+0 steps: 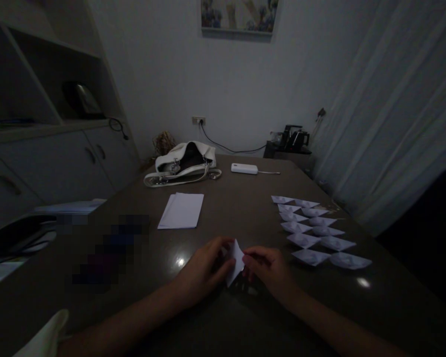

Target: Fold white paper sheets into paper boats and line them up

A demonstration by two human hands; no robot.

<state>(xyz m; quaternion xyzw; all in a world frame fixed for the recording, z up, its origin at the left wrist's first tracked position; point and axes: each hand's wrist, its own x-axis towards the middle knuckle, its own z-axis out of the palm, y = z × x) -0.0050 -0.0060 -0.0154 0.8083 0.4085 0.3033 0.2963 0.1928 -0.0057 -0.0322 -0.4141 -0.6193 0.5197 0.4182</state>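
Folded white paper (236,260), low centre of frame, held upright just above the dark table (245,208). Left hand (204,270) pinches its left edge, fingers closed on the sheet; right hand (267,267) pinches the right edge, fingertips together on it. Both forearms enter from the bottom edge.

Right of the hands, centre right: two rows of finished paper boats (314,230) lying on the table, running away from the viewer.

Above the hands, left of centre: stack of flat white sheets (181,210).

Farther back: white handbag (184,162), open; beside it to the right a white power bank (244,168) with cable.
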